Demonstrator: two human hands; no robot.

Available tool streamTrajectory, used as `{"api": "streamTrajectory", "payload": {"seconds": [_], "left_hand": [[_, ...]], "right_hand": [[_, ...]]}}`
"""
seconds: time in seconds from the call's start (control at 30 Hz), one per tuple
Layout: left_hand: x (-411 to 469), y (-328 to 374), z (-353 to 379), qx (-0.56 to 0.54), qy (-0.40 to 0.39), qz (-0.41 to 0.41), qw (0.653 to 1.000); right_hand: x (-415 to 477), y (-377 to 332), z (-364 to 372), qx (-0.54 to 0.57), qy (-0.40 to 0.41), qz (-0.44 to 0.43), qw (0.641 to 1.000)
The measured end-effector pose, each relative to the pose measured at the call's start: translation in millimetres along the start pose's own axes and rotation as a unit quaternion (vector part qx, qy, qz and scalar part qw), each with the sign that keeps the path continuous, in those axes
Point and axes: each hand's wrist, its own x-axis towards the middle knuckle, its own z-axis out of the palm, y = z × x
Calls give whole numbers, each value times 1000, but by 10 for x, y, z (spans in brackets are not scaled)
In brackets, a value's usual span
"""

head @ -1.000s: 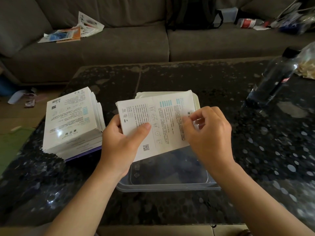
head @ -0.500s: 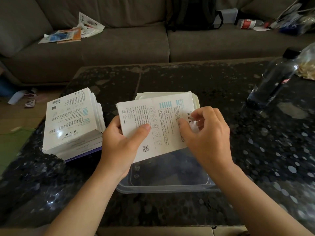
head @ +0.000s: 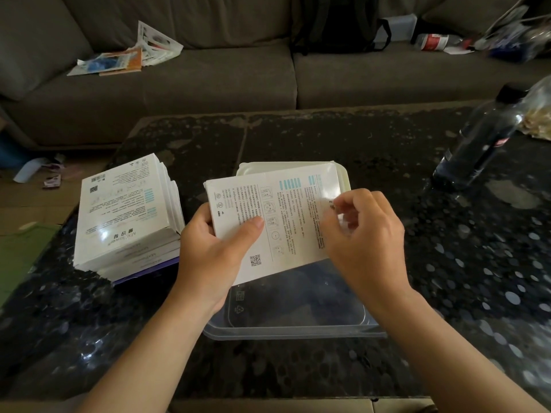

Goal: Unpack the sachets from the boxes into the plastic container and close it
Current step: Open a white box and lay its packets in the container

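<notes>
A flat white box (head: 283, 210) with printed text and a QR code hangs above the clear plastic container (head: 298, 329). My left hand (head: 214, 254) grips its left end, thumb on top. My right hand (head: 363, 239) has curled fingers picking at the box's right end, where a thin clear film seems to lift. A cream lid (head: 346, 177) lies on the table just behind the container, mostly hidden by the box. A stack of several white boxes (head: 128, 213) stands to the left.
A dark speckled table (head: 447, 278) carries everything. A dark plastic bottle (head: 483, 138) and a clear bag (head: 539, 114) stand at its far right. Behind is a grey sofa (head: 208, 79) with torn packaging (head: 128, 55) and a black backpack (head: 337, 22).
My right hand's fingers have shifted slightly along the box's right end, working at it. The box and my left hand have hardly moved.
</notes>
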Motion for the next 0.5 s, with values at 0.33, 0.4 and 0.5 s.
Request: {"api": "streamTrajectory", "payload": {"seconds": [0.33, 0.4, 0.5], "left_hand": [[-19, 11, 16, 20, 1, 18, 1000], [-24, 8, 20, 25, 1, 22, 999], [-24, 4, 20, 25, 2, 24, 999]], "right_hand": [[-43, 19, 51, -66, 15, -58, 996], [-49, 17, 55, -72, 15, -66, 995], [-43, 5, 54, -55, 15, -59, 997]]}}
